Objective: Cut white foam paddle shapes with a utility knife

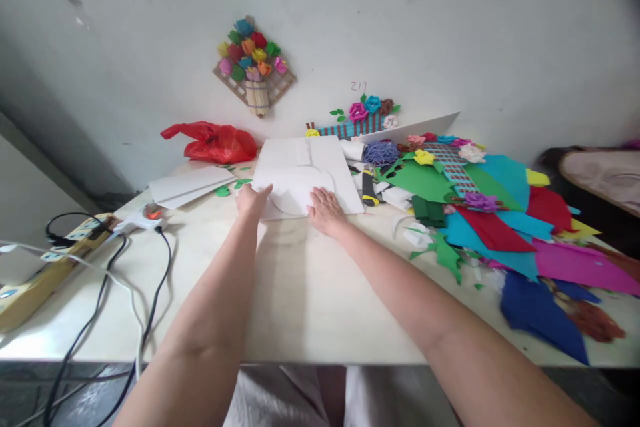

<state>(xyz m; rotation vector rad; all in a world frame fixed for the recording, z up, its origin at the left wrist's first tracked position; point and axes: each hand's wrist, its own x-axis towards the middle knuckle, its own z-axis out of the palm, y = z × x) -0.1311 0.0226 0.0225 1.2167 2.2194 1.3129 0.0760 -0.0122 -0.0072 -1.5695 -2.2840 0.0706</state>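
Observation:
A white board [327, 150] lies flat on the table in front of me, with a curved white shape [300, 188] on its lower half. I cannot tell whether that shape is a separate piece or a cut in the board. At the board's left edge is my left hand [253, 201], its thumb on top and its other fingers curled by the edge. My right hand [326, 211] rests palm down on the lower right part, fingers stretched out over the surface. Just right of the board lies a yellow and black utility knife [369, 188].
Coloured felt or paper sheets [480, 213] and scraps heap up on the right, beside purple twine [381, 153]. A red plastic bag [220, 143] sits at the back left, near white sheets [190, 185]. A power strip [60, 263] and cables run along the left.

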